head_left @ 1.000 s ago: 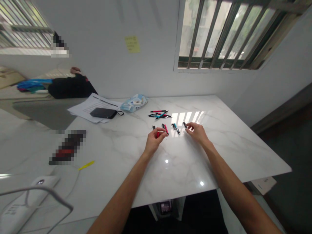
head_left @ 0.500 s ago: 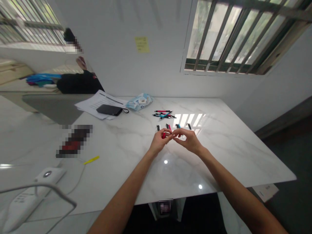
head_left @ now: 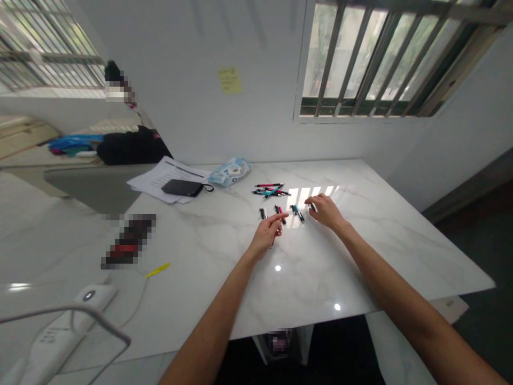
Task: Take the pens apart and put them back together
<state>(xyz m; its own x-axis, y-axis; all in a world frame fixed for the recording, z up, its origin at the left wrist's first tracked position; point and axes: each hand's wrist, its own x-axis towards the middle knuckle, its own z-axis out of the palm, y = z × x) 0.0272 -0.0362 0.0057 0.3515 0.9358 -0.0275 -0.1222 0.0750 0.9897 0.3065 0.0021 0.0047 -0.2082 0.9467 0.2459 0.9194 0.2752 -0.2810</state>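
My left hand (head_left: 267, 235) is closed around a red pen (head_left: 273, 241), whose thin end points down below the fingers; the index finger is stretched out to the right. To the right, my right hand (head_left: 327, 212) is over the table, fingers curved and apart. A small black pen part (head_left: 313, 207) shows between its fingers and thumb. Between the hands lie blue and black pen pieces (head_left: 297, 213). Beside my left fingers are red and black pieces (head_left: 280, 213), with black and clear ones (head_left: 263, 213) further left. Behind them is a pile of assorted pens (head_left: 273, 191).
A blue wipes packet (head_left: 230, 171), printed papers (head_left: 154, 174) and a black phone-like case (head_left: 182, 187) lie at the back left. A white power strip (head_left: 64, 326) with a cable and yellow tag (head_left: 158, 269) is at front left. Behind the table is a wall with a barred window (head_left: 368, 59).
My hands have parted: the right moved right to the small black part, while the left stayed near the middle with the red pen, index finger now extended. The view shifted slightly.
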